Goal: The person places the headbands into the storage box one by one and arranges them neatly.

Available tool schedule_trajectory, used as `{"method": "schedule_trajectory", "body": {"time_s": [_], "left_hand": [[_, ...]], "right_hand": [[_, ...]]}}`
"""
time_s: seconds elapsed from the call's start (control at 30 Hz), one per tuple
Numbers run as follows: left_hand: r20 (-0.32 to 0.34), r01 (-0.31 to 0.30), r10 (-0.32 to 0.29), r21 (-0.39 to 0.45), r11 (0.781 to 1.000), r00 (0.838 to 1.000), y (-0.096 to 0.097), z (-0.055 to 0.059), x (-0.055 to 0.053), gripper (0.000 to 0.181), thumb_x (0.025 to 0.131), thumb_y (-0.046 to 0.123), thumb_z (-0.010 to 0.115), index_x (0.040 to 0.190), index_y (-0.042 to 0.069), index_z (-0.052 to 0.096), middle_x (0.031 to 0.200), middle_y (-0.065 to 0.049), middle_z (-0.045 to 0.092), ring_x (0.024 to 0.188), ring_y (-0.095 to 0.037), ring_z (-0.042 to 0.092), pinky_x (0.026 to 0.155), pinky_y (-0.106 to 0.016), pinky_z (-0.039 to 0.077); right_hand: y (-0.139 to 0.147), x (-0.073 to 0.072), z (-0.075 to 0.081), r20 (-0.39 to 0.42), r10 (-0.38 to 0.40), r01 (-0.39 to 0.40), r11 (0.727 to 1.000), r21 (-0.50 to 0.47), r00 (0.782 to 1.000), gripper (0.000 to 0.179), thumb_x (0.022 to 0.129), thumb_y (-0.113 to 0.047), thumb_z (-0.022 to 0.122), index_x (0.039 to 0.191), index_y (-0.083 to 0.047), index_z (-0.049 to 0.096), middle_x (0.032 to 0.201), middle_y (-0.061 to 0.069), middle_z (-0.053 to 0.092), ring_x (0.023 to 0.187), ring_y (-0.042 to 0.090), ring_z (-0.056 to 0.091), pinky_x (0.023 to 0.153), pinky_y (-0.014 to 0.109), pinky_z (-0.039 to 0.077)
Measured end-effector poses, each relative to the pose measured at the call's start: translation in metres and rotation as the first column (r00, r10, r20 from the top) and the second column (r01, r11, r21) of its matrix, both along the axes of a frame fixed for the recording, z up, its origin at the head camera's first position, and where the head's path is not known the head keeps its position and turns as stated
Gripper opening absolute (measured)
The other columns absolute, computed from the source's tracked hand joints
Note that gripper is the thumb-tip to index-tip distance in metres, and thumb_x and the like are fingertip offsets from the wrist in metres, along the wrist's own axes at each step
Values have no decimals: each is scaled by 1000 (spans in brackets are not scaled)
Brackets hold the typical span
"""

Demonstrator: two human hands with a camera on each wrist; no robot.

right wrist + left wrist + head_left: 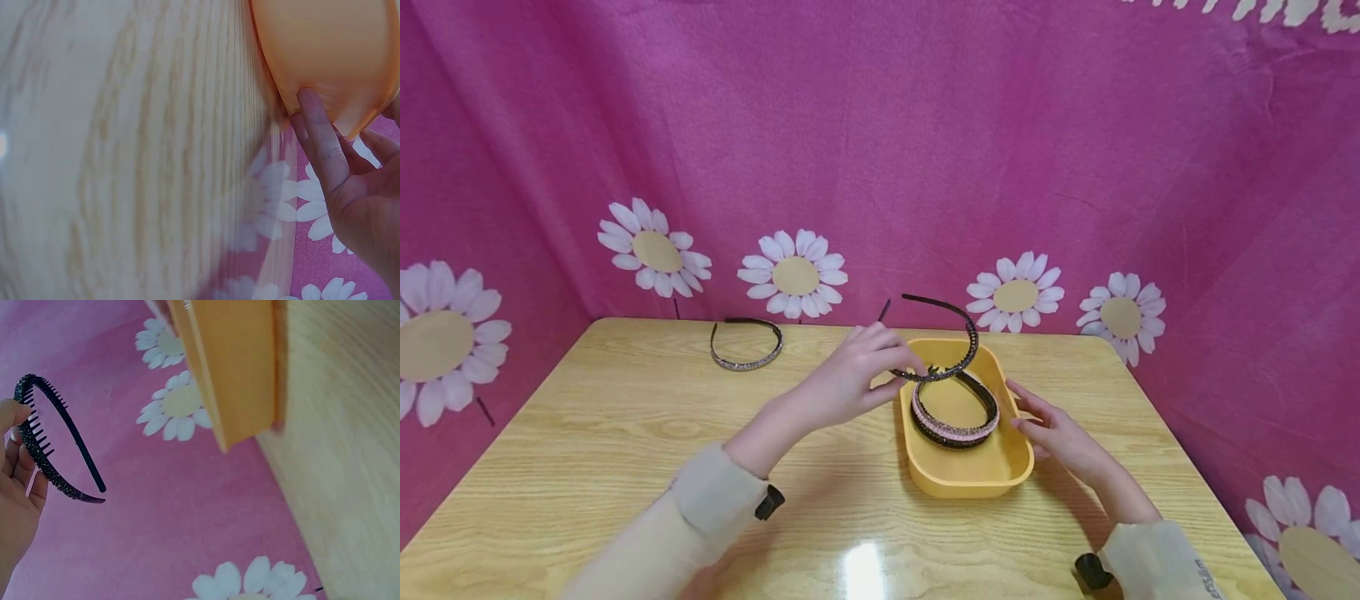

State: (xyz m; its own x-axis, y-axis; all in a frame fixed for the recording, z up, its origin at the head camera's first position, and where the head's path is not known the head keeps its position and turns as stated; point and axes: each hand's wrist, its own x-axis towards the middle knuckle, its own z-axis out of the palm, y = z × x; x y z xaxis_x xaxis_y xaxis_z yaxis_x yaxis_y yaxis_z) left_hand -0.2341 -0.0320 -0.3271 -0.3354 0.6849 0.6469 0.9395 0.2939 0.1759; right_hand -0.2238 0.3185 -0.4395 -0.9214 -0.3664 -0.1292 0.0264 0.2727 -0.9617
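My left hand (857,375) pinches a black beaded headband (972,333) and holds it raised over the yellow bin (970,490). Comb teeth line the inside of this headband (37,456) in the left wrist view, where thumb and fingers grip its beaded band. Inside the bin lie a pink headband (955,432) and dark headbands (943,442), stacked so that I cannot tell how many. At the bin's right side, my right hand (1063,437) touches the outer wall, its fingers fairly straight against it in the right wrist view.
Another headband (745,365), dark with a glittery front, lies at the back left of the wooden table (625,450). Behind the table and at both sides hangs a pink cloth (880,150) with white flowers.
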Motion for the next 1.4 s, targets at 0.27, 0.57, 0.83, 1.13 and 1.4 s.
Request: {"method": "schedule_trajectory", "body": {"time_s": [0.27, 0.57, 0.83, 1.13, 1.4], "left_hand": [[77, -13, 18, -72, 997, 997, 14, -22, -8, 23, 83, 7, 66, 103, 19, 67, 98, 7, 61, 98, -10, 51, 90, -32, 38], [142, -20, 42, -154, 988, 989, 28, -47, -19, 24, 84, 8, 65, 104, 21, 66, 100, 6, 59, 99, -10, 49, 94, -32, 38], [220, -24, 79, -241, 970, 972, 42, -62, -25, 24, 87, 12, 63, 109, 23, 65, 107, 7, 58, 106, -10, 48, 98, -33, 36], [224, -23, 82, -252, 967, 971, 53, -78, -32, 25, 86, 10, 66, 106, 23, 67, 106, 7, 59, 107, -12, 48, 99, -33, 36], [224, -23, 93, -297, 955, 970, 57, -87, -38, 24, 86, 13, 66, 107, 23, 67, 107, 8, 60, 107, -10, 49, 101, -32, 35]], "right_hand": [[-1, 1, 0, 9, -1, 1, 1000, -15, 1000, 65, 98, -16, 48, 152, -18, 12, 150, 30, 19, 114, 39, 54, 79, 44, 54], [0, 0, -1, 2, -5, 5, 1000, 7, 1000, 65, 98, -19, 49, 152, -19, 13, 149, 30, 20, 114, 38, 55, 79, 43, 54], [0, -1, -1, 5, -12, 12, 1000, 13, 1000, 64, 98, -19, 49, 152, -21, 15, 150, 29, 18, 116, 38, 53, 80, 43, 54], [0, 1, -1, -1, -16, 16, 1000, 17, 1000, 65, 98, -20, 50, 152, -19, 14, 149, 30, 19, 114, 36, 54, 80, 44, 54], [-1, 1, -1, -11, -19, 19, 1000, 12, 1000, 65, 98, -19, 50, 152, -18, 14, 148, 32, 20, 111, 36, 55, 78, 44, 54]]}}
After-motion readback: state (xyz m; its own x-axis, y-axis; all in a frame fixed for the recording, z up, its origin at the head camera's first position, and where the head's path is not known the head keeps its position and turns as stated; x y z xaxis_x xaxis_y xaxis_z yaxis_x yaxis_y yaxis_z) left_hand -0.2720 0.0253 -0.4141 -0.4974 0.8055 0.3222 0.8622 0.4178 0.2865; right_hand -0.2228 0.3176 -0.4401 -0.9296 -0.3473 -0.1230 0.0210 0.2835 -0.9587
